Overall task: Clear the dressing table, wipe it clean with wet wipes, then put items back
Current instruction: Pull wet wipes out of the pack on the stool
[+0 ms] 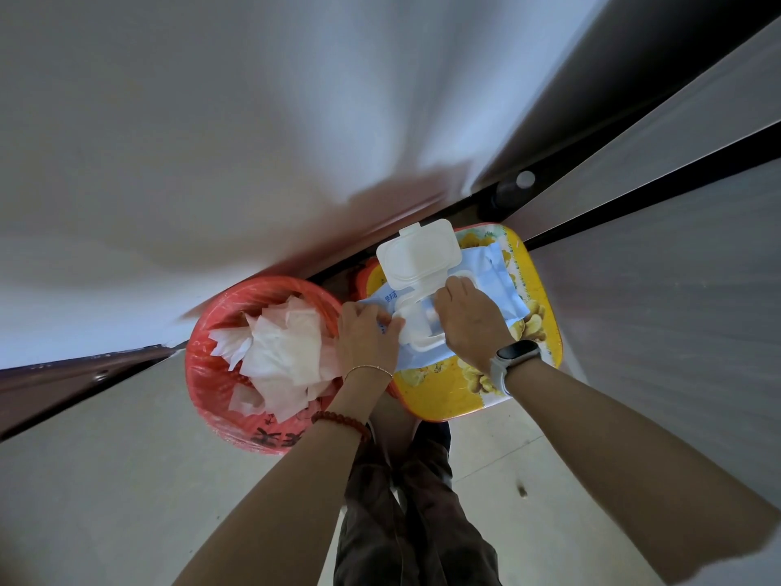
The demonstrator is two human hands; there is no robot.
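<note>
A light blue pack of wet wipes (490, 272) lies on a yellow flowered stool (439, 391) below me. Its white flip lid (418, 255) stands open. My left hand (367, 340) presses down on the pack's left end, thumb lying beside the white opening frame. My right hand (469, 319) reaches into the opening, and its fingertips pinch the wipe (427, 321) that shows there. The dressing table is out of view.
A red bin (219, 374) lined with a red bag stands left of the stool, filled with several used white wipes (283, 353). A white wall lies ahead, grey cabinet panels (676, 289) to the right. My legs stand on pale floor tiles (105, 480).
</note>
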